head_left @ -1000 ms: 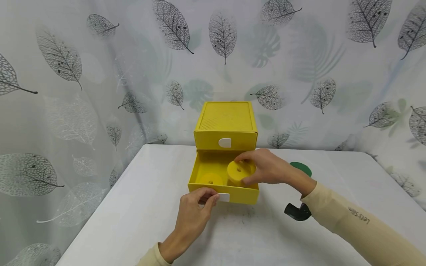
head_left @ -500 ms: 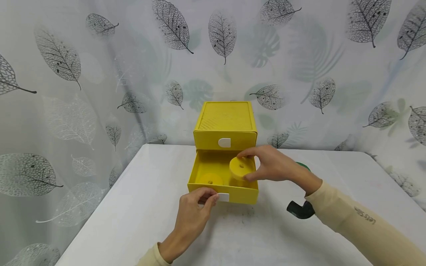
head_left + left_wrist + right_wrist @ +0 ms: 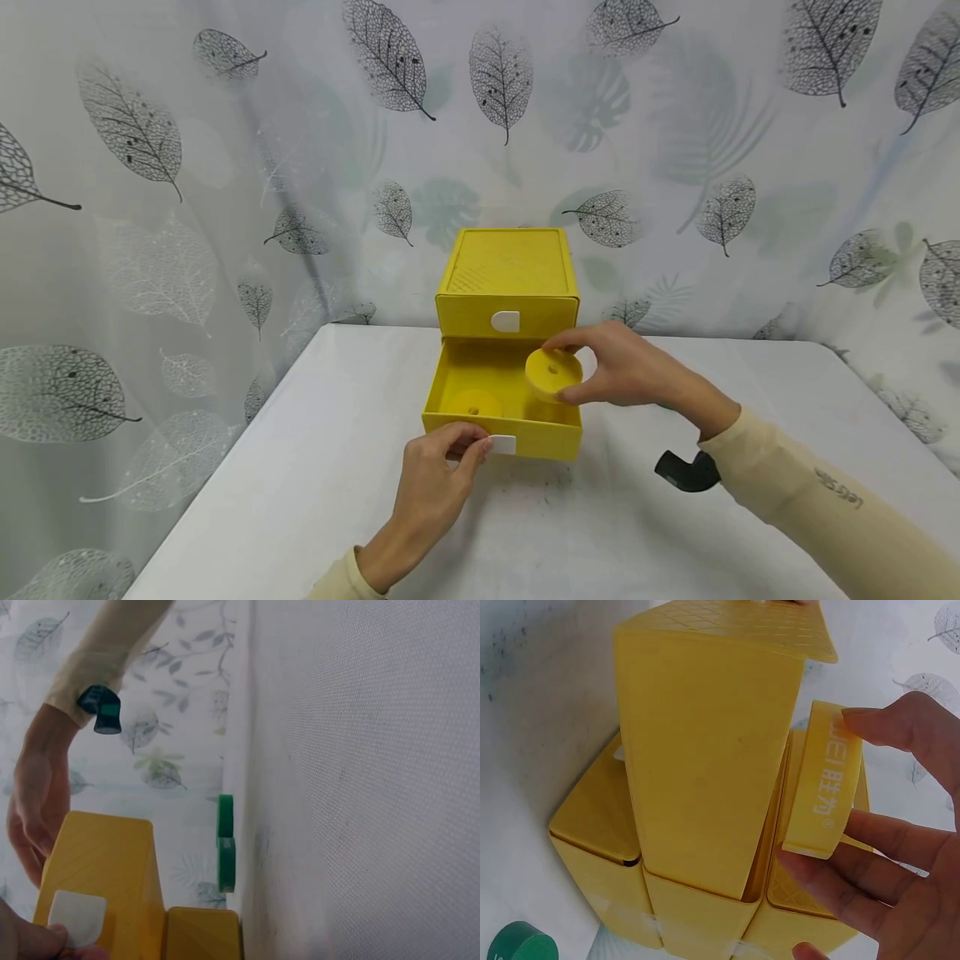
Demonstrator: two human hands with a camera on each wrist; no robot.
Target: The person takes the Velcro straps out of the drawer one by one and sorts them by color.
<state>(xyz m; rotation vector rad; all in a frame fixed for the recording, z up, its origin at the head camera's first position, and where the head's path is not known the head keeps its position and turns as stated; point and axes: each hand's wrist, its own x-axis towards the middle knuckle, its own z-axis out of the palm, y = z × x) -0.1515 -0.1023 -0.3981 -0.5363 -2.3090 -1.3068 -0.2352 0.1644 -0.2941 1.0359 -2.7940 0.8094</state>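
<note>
A yellow drawer (image 3: 502, 446) stands pulled out of a yellow drawer unit (image 3: 517, 267). My left hand (image 3: 438, 475) pinches the drawer's white pull tab (image 3: 78, 919) between thumb and fingers. Held up at the drawer's right side is a yellow tape roll (image 3: 549, 379) with a small centre hole. My right hand (image 3: 626, 367) grips its edge between thumb and fingertips. White lettering runs along the roll's (image 3: 829, 776) side in the right wrist view. A second yellow roll (image 3: 474, 403) lies in the drawer's front left, partly behind the front panel.
A black elbow pipe (image 3: 686, 472) lies on the white table (image 3: 360, 400) near my right forearm. Two green rolls (image 3: 226, 862) show in the left wrist view; my right arm mostly hides them from the head camera. A leaf-patterned curtain (image 3: 300, 150) hangs behind.
My right hand has lifted the yellow roll out of the drawer's right side, moving up and slightly right. My left hand has stayed on the tab.
</note>
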